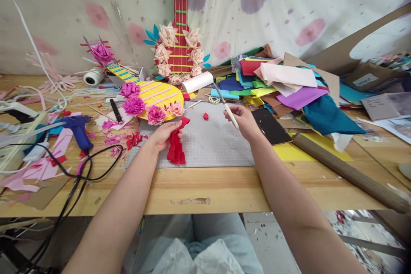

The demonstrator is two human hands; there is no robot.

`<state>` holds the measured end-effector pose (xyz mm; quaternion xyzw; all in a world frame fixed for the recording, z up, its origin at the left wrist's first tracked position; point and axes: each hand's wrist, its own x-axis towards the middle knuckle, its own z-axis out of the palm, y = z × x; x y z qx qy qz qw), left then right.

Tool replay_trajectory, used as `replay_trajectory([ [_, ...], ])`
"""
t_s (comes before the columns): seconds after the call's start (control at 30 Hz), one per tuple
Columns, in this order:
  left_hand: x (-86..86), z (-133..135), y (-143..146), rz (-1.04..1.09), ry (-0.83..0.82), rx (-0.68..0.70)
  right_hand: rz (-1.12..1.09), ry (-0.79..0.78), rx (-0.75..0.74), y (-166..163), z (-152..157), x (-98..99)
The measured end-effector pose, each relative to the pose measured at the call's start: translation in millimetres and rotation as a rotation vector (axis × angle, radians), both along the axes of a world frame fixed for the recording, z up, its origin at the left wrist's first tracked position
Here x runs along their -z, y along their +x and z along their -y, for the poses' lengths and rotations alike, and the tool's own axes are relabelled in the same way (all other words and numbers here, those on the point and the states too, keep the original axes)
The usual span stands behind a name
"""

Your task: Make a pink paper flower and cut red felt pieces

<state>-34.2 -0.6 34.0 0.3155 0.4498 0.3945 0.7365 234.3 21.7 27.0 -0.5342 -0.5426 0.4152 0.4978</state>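
Observation:
My left hand [165,134] is closed on a crumpled strip of red paper [177,149] that hangs down over the grey cutting mat [212,145]. My right hand [245,122] grips a thin tool with a white handle and a metal blade [224,103], pointing up and away over the mat. A small red paper roll [206,115] lies on the mat between my hands. Just beyond my left hand lies a yellow paper guitar [160,94] with pink and magenta paper flowers.
A blue glue gun [78,130] with black cables lies at the left among pink and red scraps. A heap of coloured paper sheets [282,83] fills the right, with a black phone [271,126] and a brown wooden stick [349,173]. A red paper guitar [180,30] leans on the wall.

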Motion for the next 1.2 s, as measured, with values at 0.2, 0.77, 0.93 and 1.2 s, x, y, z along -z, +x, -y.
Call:
replay_trajectory([
  [0.2,0.9,-1.5,-4.0,-0.081,0.107,-0.041,-0.422,-0.217,-0.563,-24.6,12.8,1.5],
  [0.77,3.3,0.0,2.9,-0.045,0.047,-0.094,-0.245,-0.634,-1.053,-4.0,13.5,1.4],
  [0.93,4.9,-0.9,3.3,-0.049,0.056,-0.101,-0.255,-0.636,-1.088,-7.1,13.0,3.8],
  [1.2,6.5,-0.5,3.9,-0.045,0.063,-0.087,-0.283,-0.629,-1.126,-8.5,12.8,6.1],
])
